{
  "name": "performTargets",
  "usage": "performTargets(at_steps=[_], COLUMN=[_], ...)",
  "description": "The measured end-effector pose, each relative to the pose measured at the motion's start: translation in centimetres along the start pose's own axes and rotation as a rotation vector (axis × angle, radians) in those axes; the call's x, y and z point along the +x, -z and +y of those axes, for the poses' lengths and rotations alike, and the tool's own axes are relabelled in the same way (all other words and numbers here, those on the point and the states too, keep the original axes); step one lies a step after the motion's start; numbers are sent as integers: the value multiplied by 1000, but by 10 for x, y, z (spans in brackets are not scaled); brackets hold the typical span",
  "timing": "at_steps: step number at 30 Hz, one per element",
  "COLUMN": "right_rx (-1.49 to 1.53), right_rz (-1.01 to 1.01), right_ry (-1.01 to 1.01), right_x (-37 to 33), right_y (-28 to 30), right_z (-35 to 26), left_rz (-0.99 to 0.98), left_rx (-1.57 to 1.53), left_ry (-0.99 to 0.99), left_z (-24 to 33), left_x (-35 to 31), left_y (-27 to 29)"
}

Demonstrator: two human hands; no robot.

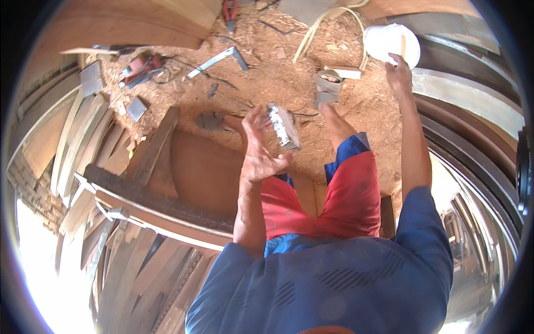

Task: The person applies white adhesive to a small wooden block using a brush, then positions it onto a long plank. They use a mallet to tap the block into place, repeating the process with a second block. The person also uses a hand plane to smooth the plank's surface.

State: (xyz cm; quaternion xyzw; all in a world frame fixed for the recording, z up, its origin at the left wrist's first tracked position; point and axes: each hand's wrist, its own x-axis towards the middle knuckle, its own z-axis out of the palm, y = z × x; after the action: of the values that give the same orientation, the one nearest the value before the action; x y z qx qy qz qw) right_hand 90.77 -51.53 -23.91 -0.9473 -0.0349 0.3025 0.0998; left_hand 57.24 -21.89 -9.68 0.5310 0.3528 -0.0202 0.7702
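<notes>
My left hand holds a small wooden block lengthwise, the thumb by its near end and the fingers by its far end. White paste is smeared unevenly over one face of the block. My right hand reaches out far to the right, closed around a thin tan stick at a round white bucket. What the stick's far end looks like is too bright to make out.
A wooden bench-like frame stands left of my legs. On the sawdust-covered ground lie a red power tool, an L-shaped square, red-handled pliers and a pale cable. Stacked boards line the left; long curved-looking planks run along the right.
</notes>
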Motion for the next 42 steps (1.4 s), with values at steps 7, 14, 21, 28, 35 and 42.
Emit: performTargets(at_steps=[7,14,21,28,35,42], right_rx=[502,358,221,97,-57,-308], right_rz=[-512,-421,-482,-656,-834,-811], right_ry=[361,933,1151,1439,1606,1803], right_x=[-216,-306,-384,-471,-548,-604], right_y=[52,76,51,-5,-49,-63], right_z=[-214,-368,-472,-549,-602,-624], left_rz=[62,197,458,650,789,952], left_rx=[116,542,351,284,148,109], left_ry=[-145,-233,-324,-264,-360,-294], left_z=[57,127,137,127,114,87], left_x=[-26,-87,-168,-262,-335,-389], left_y=[31,107,184,255,306,327])
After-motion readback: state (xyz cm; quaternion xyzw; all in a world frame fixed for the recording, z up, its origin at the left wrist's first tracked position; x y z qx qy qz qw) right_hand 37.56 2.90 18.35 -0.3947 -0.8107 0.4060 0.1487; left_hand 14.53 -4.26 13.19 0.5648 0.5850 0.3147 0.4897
